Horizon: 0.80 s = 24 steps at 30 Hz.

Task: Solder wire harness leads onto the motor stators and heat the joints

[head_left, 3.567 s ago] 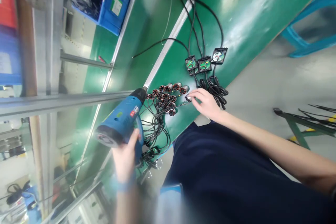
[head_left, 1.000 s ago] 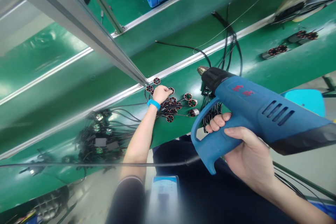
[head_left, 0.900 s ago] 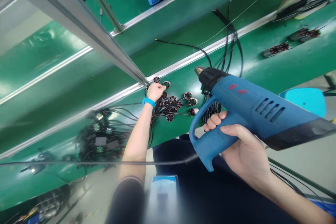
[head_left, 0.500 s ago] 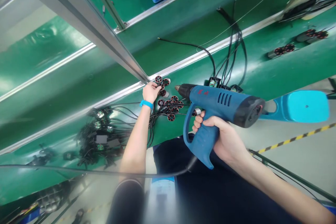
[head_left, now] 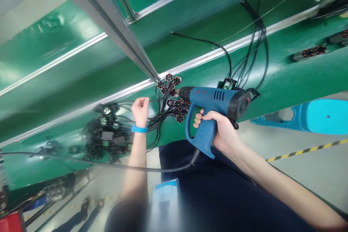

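Note:
My right hand (head_left: pixel 220 133) grips the handle of a blue heat gun (head_left: pixel 214 101), whose nozzle points left at a cluster of small round motors (head_left: pixel 174 94) with black wires on the green bench (head_left: pixel 285 76). My left hand (head_left: pixel 140 110), with a blue wristband, is curled into a fist over the black wires (head_left: pixel 156 121) just left of the motors; what it holds is hidden. The heat gun's black cord (head_left: pixel 108 165) runs off to the left.
A grey metal rail (head_left: pixel 116 29) slants down to the motors. A tangle of small boards and wires (head_left: pixel 106 137) lies left of my hand. Black cables (head_left: pixel 252 50) run up the bench. More motors (head_left: pixel 311 51) lie far right. A blue stool (head_left: pixel 307 116) stands right.
My left hand has pulled back from the motors toward me and closed over the wires. The heat gun has swung down and left, its nozzle now close to the motors.

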### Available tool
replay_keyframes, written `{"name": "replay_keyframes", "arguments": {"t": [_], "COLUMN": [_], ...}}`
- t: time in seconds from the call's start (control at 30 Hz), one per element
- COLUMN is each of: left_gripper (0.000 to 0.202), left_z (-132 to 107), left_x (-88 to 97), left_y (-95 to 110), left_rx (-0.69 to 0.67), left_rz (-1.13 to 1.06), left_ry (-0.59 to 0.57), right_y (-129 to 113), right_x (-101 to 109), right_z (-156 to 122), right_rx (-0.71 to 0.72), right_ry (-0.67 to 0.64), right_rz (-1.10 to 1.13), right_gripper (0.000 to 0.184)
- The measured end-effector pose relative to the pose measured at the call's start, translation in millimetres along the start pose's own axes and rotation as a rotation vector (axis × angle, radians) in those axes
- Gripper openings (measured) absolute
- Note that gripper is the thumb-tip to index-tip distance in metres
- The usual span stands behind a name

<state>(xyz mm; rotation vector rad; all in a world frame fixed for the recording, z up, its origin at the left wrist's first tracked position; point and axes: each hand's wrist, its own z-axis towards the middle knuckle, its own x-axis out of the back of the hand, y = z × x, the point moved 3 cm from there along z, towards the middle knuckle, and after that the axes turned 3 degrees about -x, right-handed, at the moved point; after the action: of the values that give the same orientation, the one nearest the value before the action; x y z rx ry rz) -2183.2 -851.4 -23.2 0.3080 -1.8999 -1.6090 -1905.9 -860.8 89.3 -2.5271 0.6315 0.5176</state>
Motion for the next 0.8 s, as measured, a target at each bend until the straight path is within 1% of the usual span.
{"name": "replay_keyframes", "arguments": {"t": [0.17, 0.23, 0.33, 0.5, 0.67, 0.73, 0.8], "left_gripper": [0.022, 0.022, 0.023, 0.022, 0.021, 0.019, 0.017], "left_z": [-28.4, -35.0, -38.8, -34.1, -33.1, -38.2, -46.1], "left_x": [15.6, 17.8, 16.8, 8.4, -2.4, -10.4, -24.2], "left_y": [-14.8, -19.8, -23.3, -20.9, -12.4, -4.2, 6.3], "left_rx": [0.071, 0.084, 0.093, 0.073, 0.036, -0.017, -0.126], "left_rz": [0.021, 0.036, 0.045, 0.049, 0.069, 0.146, 0.278], "left_ry": [0.036, 0.034, 0.024, 0.003, -0.039, -0.081, -0.180], "right_y": [-2.3, -2.7, -2.0, 1.0, -0.6, -4.3, -9.8], "right_x": [-3.7, -4.8, -4.8, -2.7, -0.5, -0.3, 0.4], "right_z": [6.4, 7.9, 10.3, 13.6, 11.7, 7.8, 1.4], "right_rx": [-0.010, -0.007, -0.024, -0.055, -0.026, -0.021, -0.015], "right_ry": [-0.019, -0.014, -0.005, -0.028, -0.028, -0.021, 0.019], "right_rz": [0.008, -0.001, -0.011, -0.008, -0.018, -0.027, -0.042], "right_gripper": [0.017, 0.017, 0.016, 0.016, 0.016, 0.016, 0.018]}}
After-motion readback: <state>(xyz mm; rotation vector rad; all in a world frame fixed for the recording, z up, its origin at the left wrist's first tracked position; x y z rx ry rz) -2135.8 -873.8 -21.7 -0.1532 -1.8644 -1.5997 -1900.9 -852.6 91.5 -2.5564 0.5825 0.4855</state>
